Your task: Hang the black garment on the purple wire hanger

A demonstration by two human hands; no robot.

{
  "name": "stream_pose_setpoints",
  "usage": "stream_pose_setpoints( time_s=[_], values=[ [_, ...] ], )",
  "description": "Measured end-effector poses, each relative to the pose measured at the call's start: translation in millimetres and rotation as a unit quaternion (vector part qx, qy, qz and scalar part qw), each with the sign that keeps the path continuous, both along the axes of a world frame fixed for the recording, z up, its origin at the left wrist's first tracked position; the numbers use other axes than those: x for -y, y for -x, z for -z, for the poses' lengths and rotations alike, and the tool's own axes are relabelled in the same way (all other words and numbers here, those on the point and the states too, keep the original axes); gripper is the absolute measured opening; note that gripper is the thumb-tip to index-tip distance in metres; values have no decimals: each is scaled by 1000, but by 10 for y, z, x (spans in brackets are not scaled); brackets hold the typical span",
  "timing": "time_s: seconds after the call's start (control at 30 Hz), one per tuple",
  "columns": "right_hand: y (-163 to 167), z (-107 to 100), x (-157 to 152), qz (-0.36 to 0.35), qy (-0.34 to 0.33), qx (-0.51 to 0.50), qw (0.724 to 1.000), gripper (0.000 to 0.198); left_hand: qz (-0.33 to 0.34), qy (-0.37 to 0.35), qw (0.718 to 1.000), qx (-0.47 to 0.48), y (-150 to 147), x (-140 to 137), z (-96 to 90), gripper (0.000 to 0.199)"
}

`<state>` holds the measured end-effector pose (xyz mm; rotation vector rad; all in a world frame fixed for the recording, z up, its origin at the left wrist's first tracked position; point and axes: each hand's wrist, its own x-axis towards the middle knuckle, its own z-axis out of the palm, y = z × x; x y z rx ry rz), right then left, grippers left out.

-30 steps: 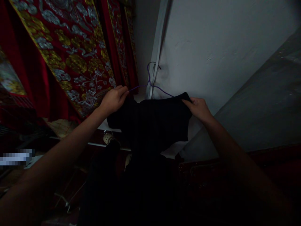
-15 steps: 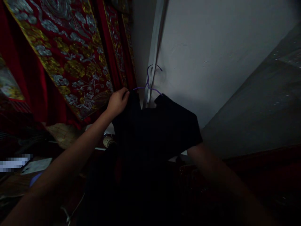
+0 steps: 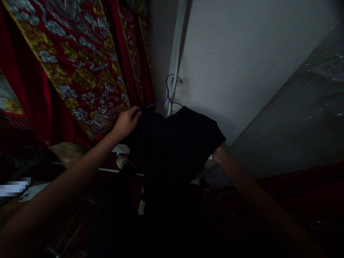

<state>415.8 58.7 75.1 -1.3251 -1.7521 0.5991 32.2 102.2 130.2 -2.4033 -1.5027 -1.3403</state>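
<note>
A dark short-sleeved T-shirt (image 3: 172, 150) hangs on a thin purple wire hanger (image 3: 167, 97), whose hook is at a pale vertical strip in the wall corner. My left hand (image 3: 125, 122) is closed on the shirt's left shoulder, with thumb and fingers pinching the cloth near the hanger's end. My right forearm (image 3: 236, 172) reaches up into the sleeve opening on the right. The fingers of that hand are hidden inside the shirt, so what they touch does not show. The lower part of the shirt merges with the darkness.
Red cloth embroidered in gold and silver (image 3: 83, 71) hangs at the left. A pale wall (image 3: 242, 46) rises behind the hanger, with grey sheeting (image 3: 301, 118) at the right. A small cream dotted object (image 3: 121, 162) and papers (image 3: 33, 191) lie lower left.
My left hand has moved slightly left and down with the shirt's shoulder. The right sleeve and forearm have risen and shifted left, and the neckline has closed up. The hanger tilts slightly.
</note>
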Motion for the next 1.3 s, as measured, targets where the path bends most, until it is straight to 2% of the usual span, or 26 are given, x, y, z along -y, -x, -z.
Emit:
stream_pose_setpoints(
  time_s=[0.07, 0.1, 0.13, 0.2, 0.27, 0.33, 0.47, 0.53, 0.67, 0.8, 0.83, 0.9, 0.97, 1.0, 1.07, 1.1, 1.13, 1.17, 1.23, 1.27, 1.3],
  values=[
    [-110, -5, 6, 3, 17, -59, 998, 68, -15, -4, 1000, 0, 10, 7, -17, 32],
    [-160, -26, 17, 0, 32, -105, 994, 76, -26, -4, 1000, -1, 18, 8, -27, 33],
    [-199, -59, 29, -7, 49, -154, 987, 76, -36, -4, 999, -2, 27, 6, -39, 33],
    [-235, -162, 45, -16, 78, -237, 968, 59, -52, -5, 999, 0, 46, -3, -63, 33],
    [-208, -315, 29, -16, 73, -282, 956, 44, -58, -6, 998, 5, 59, -20, -94, 33],
    [-128, -501, -8, -14, 44, -338, 940, 37, -57, -3, 998, 18, 53, -35, -136, 34],
    [96, -807, 12, -27, 2, -472, 881, 28, -60, 14, 997, 39, 7, -41, -226, 43],
    [179, -874, 96, -41, -19, -487, 872, 27, -71, 18, 997, 33, -11, -52, -255, 46],
    [254, -952, 193, -75, -24, -457, 886, 26, -81, 18, 997, 9, -42, -162, -278, 42],
    [408, -1080, 141, -66, -41, -469, 880, 25, -82, 17, 996, 28, -89, -348, -308, 27],
    [472, -1102, 169, -70, -60, -459, 884, 24, -78, 13, 996, 35, -93, -383, -314, 23],
    [604, -1118, 333, -105, -98, -390, 910, 27, -57, 0, 997, 49, -84, -415, -317, 22],
    [710, -1106, 609, -201, -104, -256, 940, 34, -21, -15, 997, 66, -65, -380, -304, 24],
    [746, -1095, 755, -283, -82, -170, 940, 39, -4, -20, 997, 74, -62, -337, -296, 22],
    [779, -1058, 972, -447, -8, -36, 894, 59, 32, -19, 996, 78, -86, -208, -292, 21],
    [780, -1023, 1016, -494, 26, -5, 869, 66, 52, -12, 996, 73, -118, -129, -302, 23],
    [772, -972, 1008, -506, 49, 5, 861, 69, 76, -2, 995, 68, -164, -45, -320, 26],
    [760, -903, 953, -483, 56, 4, 874, 66, 105, 9, 992, 68, -222, 42, -347, 29],
    [734, -719, 740, -366, 20, 15, 930, 47, 174, 37, 980, 90, -362, 217, -421, 37],
    [728, -614, 611, -291, -22, 38, 956, 42, 209, 52, 970, 113, -438, 304, -461, 40],
    [732, -509, 487, -225, -77, 68, 969, 51, 241, 72, 957, 142, -516, 390, -499, 43]
  ],
)
